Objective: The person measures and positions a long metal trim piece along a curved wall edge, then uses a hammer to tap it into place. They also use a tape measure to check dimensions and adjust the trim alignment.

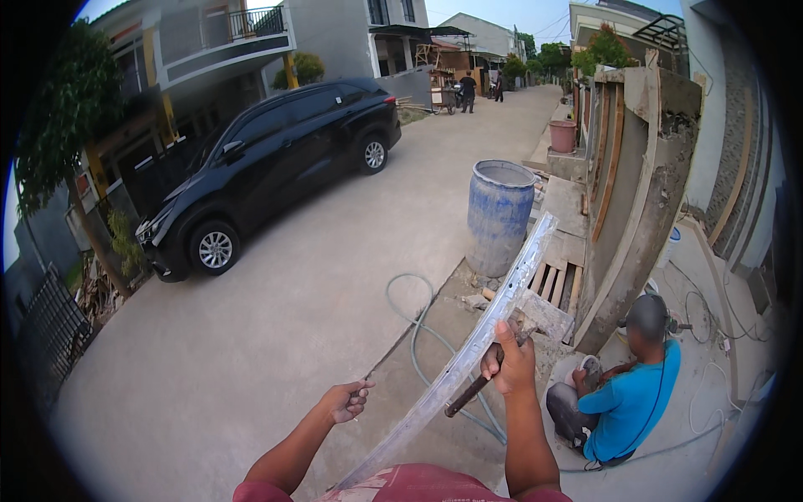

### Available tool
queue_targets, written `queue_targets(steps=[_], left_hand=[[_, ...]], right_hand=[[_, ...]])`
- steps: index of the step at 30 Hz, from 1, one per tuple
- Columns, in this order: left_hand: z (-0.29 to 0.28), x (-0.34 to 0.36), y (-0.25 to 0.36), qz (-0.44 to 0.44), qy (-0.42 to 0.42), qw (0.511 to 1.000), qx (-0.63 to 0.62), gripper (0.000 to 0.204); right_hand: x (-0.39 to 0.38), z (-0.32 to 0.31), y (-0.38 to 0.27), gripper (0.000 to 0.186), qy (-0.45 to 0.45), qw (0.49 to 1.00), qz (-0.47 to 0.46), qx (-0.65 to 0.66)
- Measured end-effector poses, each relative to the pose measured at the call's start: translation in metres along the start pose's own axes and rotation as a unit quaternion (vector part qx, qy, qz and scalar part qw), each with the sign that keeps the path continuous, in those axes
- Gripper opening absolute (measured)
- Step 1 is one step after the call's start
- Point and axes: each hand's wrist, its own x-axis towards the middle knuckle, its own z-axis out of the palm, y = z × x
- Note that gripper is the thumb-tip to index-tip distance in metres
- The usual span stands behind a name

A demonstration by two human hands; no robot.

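My right hand (512, 368) is closed round a hammer (468, 396), its dark handle slanting down to the left and its head partly hidden by my fingers. The same hand also grips a long, silvery metal bar (468, 356) smeared with pale cement. The bar runs from beside the blue drum down to my body at the lower edge. To the left of the bar, apart from it, my left hand (347, 402) is closed with the fingertips pinched. Something thin seems to stick out of it, too small to name.
A worn blue drum (500, 219) stands ahead, near a rough concrete wall (640, 192). A green hose (416, 351) loops over the ground. At right a person in a blue shirt (637, 402) crouches with a bucket (590, 368). A black car (284, 159) is parked across the road.
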Motion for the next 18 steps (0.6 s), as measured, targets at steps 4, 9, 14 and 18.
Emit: queue_targets(steps=[4,9,14,18], left_hand=[[-0.084,-0.038,-0.042,-0.030,0.068,0.996,-0.054,0.026],[-0.159,-0.080,-0.094,-0.007,0.139,0.965,-0.223,0.016],[-0.210,-0.105,-0.149,-0.026,0.267,0.925,-0.268,0.023],[-0.368,-0.120,-0.221,-0.044,0.326,0.942,-0.069,0.021]], right_hand=[[0.004,-0.014,0.007,0.027,-0.008,1.000,0.021,0.005],[0.013,-0.026,0.020,0.027,-0.019,0.999,0.042,0.007],[0.016,-0.032,0.025,0.026,0.008,0.998,0.056,0.013],[0.017,-0.028,0.026,0.025,0.020,0.996,0.082,0.033]])
